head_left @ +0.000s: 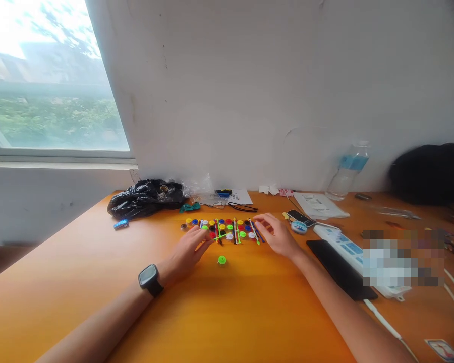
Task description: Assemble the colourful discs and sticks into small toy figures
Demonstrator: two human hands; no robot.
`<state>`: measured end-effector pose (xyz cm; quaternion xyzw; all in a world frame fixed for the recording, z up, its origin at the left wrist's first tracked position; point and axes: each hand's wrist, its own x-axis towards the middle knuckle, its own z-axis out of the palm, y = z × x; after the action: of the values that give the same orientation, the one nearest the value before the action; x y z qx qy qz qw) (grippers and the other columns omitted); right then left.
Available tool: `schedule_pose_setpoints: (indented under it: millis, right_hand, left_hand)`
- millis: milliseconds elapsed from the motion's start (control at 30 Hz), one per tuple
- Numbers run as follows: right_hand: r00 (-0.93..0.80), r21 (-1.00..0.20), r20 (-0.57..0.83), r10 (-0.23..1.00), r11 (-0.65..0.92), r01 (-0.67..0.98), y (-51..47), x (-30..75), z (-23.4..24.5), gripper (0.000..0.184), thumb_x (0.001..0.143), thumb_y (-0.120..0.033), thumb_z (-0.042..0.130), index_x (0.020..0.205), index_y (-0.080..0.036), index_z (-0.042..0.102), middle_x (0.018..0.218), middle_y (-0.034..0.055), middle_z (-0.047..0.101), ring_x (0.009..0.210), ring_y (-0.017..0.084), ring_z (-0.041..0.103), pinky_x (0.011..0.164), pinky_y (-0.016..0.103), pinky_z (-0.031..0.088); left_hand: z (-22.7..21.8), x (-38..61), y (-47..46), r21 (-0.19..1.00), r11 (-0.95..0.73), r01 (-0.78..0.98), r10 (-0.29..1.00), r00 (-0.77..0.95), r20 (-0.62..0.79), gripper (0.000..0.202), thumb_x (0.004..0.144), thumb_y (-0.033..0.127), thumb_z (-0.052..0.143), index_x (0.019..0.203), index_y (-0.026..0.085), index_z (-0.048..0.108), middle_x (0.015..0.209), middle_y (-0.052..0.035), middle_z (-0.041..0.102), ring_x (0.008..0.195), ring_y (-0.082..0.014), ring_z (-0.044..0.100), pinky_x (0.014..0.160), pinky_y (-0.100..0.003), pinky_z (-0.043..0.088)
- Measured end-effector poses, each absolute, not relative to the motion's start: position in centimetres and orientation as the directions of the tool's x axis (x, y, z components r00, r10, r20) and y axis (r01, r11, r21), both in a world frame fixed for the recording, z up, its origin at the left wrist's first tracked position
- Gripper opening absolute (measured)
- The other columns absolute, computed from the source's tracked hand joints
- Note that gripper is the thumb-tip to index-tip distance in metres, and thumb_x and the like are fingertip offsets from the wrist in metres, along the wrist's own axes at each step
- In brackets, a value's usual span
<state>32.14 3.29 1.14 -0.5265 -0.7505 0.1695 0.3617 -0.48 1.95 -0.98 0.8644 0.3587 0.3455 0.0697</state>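
Observation:
My left hand (191, 247), a watch on its wrist, has thumb and finger closed on the end of a thin bright green stick (220, 237). Past the fingertips, this stick slants over rows of small coloured round pieces (212, 223) in red, yellow, blue, green, black and white. Bundles of thin coloured sticks (235, 232) stand between groups of these pieces. At the right end of the rows, my right hand (275, 236) curves with thumb and forefinger apart, close beside green and blue sticks (258, 234). A single green round piece (222, 260) lies nearer to me.
Behind the rows lie a black plastic bag (147, 198), clear wrapping (199, 185) and glasses (242, 207). A small blue packet (121, 224) is at left. To the right are a phone (336, 267), a white power strip (342, 247), a tape dispenser (298, 227) and a bottle (346, 174).

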Motion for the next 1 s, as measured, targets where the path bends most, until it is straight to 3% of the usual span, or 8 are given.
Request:
schedule_pose_setpoints:
  millis: [100,167,267,467,700,1000]
  right_hand:
    - [-0.385,-0.904,0.153,0.910,0.286,0.318,1.9,29.6,0.9,0.046,0.101,-0.060,0.052,0.119,-0.019,0.065,0.101,0.0081,0.069,0.074,0.018,0.067,0.065,0.031,0.053]
    - [-0.469,-0.963,0.064,0.881,0.178,0.204,0.9,27.8,0.0,0.048,0.099,-0.063,0.056,0.118,-0.020,0.063,0.096,0.0056,0.070,0.065,0.015,0.066,0.058,0.027,0.050]
    - [-0.491,-0.986,0.029,0.870,0.105,0.127,-0.2,25.6,-1.7,0.046,0.094,-0.064,0.064,0.102,-0.019,0.063,0.079,0.0017,0.068,0.059,0.013,0.063,0.054,0.024,0.048]
    - [-0.430,-0.990,0.009,0.903,0.067,0.121,-0.3,24.4,-3.4,0.043,0.085,-0.059,0.076,0.094,-0.019,0.063,0.070,-0.0027,0.063,0.051,0.010,0.055,0.043,0.021,0.042]
    - [-0.429,-0.987,-0.026,0.903,0.046,0.157,-0.4,24.2,-3.0,0.038,0.088,-0.056,0.072,0.093,-0.020,0.062,0.060,-0.0059,0.056,0.041,0.008,0.045,0.036,0.019,0.035]
    - [-0.389,-0.946,0.010,0.921,0.135,0.295,-0.5,24.3,-3.2,0.029,0.091,-0.050,0.068,0.092,-0.021,0.064,0.057,-0.0051,0.054,0.045,0.012,0.052,0.041,0.021,0.040]
  left_hand:
    - [-0.5,0.3,0.9,0.333,-0.769,0.546,0.632,0.570,0.525,0.026,0.112,0.031,0.040,0.092,0.022,0.055,0.088,-0.0041,0.062,0.085,-0.0201,0.053,0.076,-0.032,0.045]
    - [-0.3,0.7,0.4,0.314,-0.791,0.525,0.607,0.607,0.513,0.027,0.111,0.030,0.040,0.090,0.021,0.054,0.089,-0.0050,0.063,0.086,-0.0200,0.053,0.075,-0.032,0.045]
    - [-0.2,0.7,0.1,0.283,-0.820,0.497,0.569,0.660,0.491,0.028,0.111,0.027,0.041,0.088,0.021,0.056,0.088,-0.0058,0.063,0.083,-0.0196,0.053,0.074,-0.032,0.045]
    - [-0.6,0.3,0.5,0.285,-0.829,0.481,0.559,0.683,0.470,0.020,0.105,0.023,0.052,0.089,0.022,0.064,0.089,-0.0058,0.068,0.085,-0.0200,0.059,0.076,-0.033,0.048]
    - [-0.7,0.2,0.5,0.323,-0.836,0.444,0.549,0.691,0.471,0.017,0.103,0.022,0.054,0.097,0.023,0.070,0.089,-0.0066,0.072,0.086,-0.0206,0.063,0.076,-0.034,0.050]
    - [-0.5,0.1,0.5,0.313,-0.843,0.437,0.537,0.713,0.452,0.018,0.101,0.021,0.055,0.093,0.023,0.071,0.086,-0.0052,0.072,0.082,-0.0194,0.064,0.076,-0.033,0.050]
